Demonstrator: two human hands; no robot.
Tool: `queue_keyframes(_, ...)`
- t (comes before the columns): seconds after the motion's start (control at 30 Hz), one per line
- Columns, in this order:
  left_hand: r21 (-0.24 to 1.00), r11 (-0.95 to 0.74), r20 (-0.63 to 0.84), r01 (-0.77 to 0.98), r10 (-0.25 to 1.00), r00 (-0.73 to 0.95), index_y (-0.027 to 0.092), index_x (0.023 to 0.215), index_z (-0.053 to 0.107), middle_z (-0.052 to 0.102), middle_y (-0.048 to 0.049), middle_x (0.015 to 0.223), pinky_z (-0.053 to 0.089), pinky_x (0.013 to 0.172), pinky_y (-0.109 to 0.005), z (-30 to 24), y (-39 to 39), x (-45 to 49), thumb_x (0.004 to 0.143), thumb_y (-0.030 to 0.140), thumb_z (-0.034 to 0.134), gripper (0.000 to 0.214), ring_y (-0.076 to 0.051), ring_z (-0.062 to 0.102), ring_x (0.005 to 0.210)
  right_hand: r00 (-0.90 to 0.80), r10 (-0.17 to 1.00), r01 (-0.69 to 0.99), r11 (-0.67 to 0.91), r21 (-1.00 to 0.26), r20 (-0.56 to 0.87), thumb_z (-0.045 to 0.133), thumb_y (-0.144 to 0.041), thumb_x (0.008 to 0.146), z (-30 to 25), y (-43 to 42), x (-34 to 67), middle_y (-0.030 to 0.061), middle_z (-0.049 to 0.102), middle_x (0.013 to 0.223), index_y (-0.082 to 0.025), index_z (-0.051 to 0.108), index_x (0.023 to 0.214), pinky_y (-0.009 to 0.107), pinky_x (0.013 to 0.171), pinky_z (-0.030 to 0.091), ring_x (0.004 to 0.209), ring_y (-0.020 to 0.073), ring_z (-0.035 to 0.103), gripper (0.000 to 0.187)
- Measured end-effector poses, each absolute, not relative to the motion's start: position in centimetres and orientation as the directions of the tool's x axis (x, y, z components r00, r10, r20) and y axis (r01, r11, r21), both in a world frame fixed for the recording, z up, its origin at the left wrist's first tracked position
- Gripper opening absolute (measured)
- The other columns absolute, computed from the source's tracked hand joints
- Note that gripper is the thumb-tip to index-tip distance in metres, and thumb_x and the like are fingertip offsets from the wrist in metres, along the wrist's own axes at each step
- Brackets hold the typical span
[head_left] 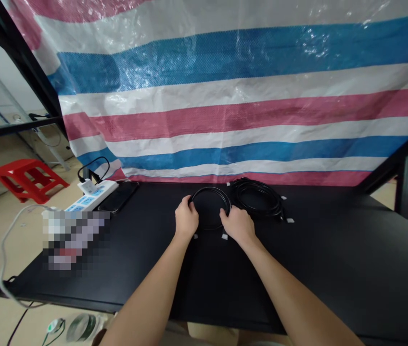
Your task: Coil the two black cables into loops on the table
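Nearest the camera, two bare forearms are seen reaching in over the front edge of a black desk (326, 283). Down on the floor at bottom left, a clear round thing (81, 327) can be spotted, though it can't really be made out what it is.

Further in, a small black cable coil (211, 189) is being held in front of the body, around the middle of the desk. Its left side is gripped by the fingers of the left hand (186, 218), and its right side is pinched by the fingers of the right hand (239, 223), so the loop is basically spanned between the two. Both thumbs are seen toward the inner side of the ring, and the far arc is left uncovered beyond the fingertips. Whether the near arc is rested on the desk can't be told. Two little white tags (224, 236) are seen just below the loop, one by each hand.

Just past the right hand, a bigger black coil (278, 204) is laid flat, with a few white tags around it. Over on the left, a blurred-out item (76, 240) is followed by a dark phone (119, 197), which is set right beside a white power strip (97, 193) with a charger (87, 186) plugged in.

Behind it all, a striped plastic sheet (225, 113) is hung, and a red stool (27, 175) is seen on the floor at left.
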State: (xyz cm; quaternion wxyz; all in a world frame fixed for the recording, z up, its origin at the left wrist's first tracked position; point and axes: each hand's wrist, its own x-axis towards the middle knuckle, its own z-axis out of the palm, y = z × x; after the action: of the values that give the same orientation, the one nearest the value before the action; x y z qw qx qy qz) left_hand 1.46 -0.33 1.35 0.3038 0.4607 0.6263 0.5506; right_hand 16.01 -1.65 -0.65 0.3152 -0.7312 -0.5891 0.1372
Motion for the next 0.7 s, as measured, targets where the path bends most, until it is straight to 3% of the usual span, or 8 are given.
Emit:
queue_keyframes(0.1, 0.904, -0.008, 0.17, 0.427, 0.924, -0.343, 0.02, 0.084, 0.068, 0.068, -0.0101, 0.083, 0.04, 0.098, -0.041, 1.2, -0.4, 1.3, 0.071, 0.005, 0.057, 0.022, -0.03, 0.062, 0.1, 0.274, 0.949, 0.83, -0.152, -0.536, 0.155, 0.058, -0.036, 0.077, -0.5, -1.8, 15.7, 0.0122, 0.066, 0.069, -0.02, 0.062, 0.078, 0.034, 0.057, 0.044, 0.066, 0.0258, 0.065, 0.017)
queue_keyframes(0.27, 0.726, 0.065, 0.157, 0.684, 0.953, -0.257, 0.015, 0.095, 0.071, 0.063, -0.0179, 0.098, 0.046, 0.088, -0.041, 1.0, -0.2, 0.9, 0.075, 0.006, 0.049, 0.03, -0.032, 0.063, 0.095, 0.193, 0.957, 0.885, -0.074, -0.459, 0.218, 0.055, -0.03, 0.08, 0.3, -2.1, 15.3, 0.0164, 0.063, 0.103, -0.019, 0.058, 0.112, 0.037, 0.062, 0.048, 0.079, 0.0283, 0.066, 0.034)
queue_keyframes(0.37, 0.639, 0.091, 0.133, 0.764, 0.965, -0.226, 0.014, 0.1, 0.071, 0.06, -0.019, 0.105, 0.049, 0.082, -0.04, 1.3, -0.2, 0.5, 0.079, 0.009, 0.047, 0.033, -0.03, 0.065, 0.088, 0.05, 0.952, 0.874, 0.105, -0.474, 0.302, 0.052, -0.027, 0.082, 0.3, -2.2, 15.6, 0.0131, 0.059, 0.106, -0.021, 0.061, 0.108, 0.037, 0.068, 0.05, 0.085, 0.0265, 0.065, 0.028)
queue_keyframes(0.5, 0.586, 0.101, 0.142, 0.804, 0.964, -0.225, 0.02, 0.096, 0.072, 0.062, -0.0151, 0.099, 0.05, 0.078, -0.041, 1.8, -0.5, 0.0, 0.08, 0.012, 0.047, 0.031, -0.03, 0.065, 0.087, -0.162, 0.917, 0.808, 0.335, -0.485, 0.365, 0.057, -0.027, 0.08, -0.1, -2.3, 16.3, 0.0093, 0.059, 0.097, -0.022, 0.065, 0.095, 0.037, 0.081, 0.051, 0.094, 0.0246, 0.061, 0.018)
queue_keyframes(0.6, 0.488, 0.026, 0.186, 0.872, 0.974, -0.133, 0.02, 0.092, 0.073, 0.064, -0.0147, 0.099, 0.049, 0.079, -0.04, 2.0, -0.4, -0.5, 0.079, 0.008, 0.043, 0.035, -0.03, 0.064, 0.094, -0.276, 0.91, 0.767, 0.402, -0.5, 0.309, 0.067, -0.037, 0.074, -0.1, -2.5, 16.7, 0.0104, 0.059, 0.105, -0.02, 0.064, 0.104, 0.04, 0.091, 0.049, 0.102, 0.0258, 0.059, 0.034)
queue_keyframes(0.7, 0.456, -0.18, 0.263, 0.871, 0.963, 0.062, 0.019, 0.087, 0.074, 0.066, -0.0136, 0.099, 0.047, 0.088, -0.039, 2.0, -0.2, -0.9, 0.074, 0.005, 0.047, 0.033, -0.029, 0.062, 0.098, -0.323, 0.919, 0.761, 0.393, -0.516, 0.225, 0.073, -0.04, 0.068, 0.1, -2.6, 16.9, 0.0135, 0.057, 0.114, -0.017, 0.061, 0.111, 0.043, 0.096, 0.046, 0.112, 0.0287, 0.056, 0.05)
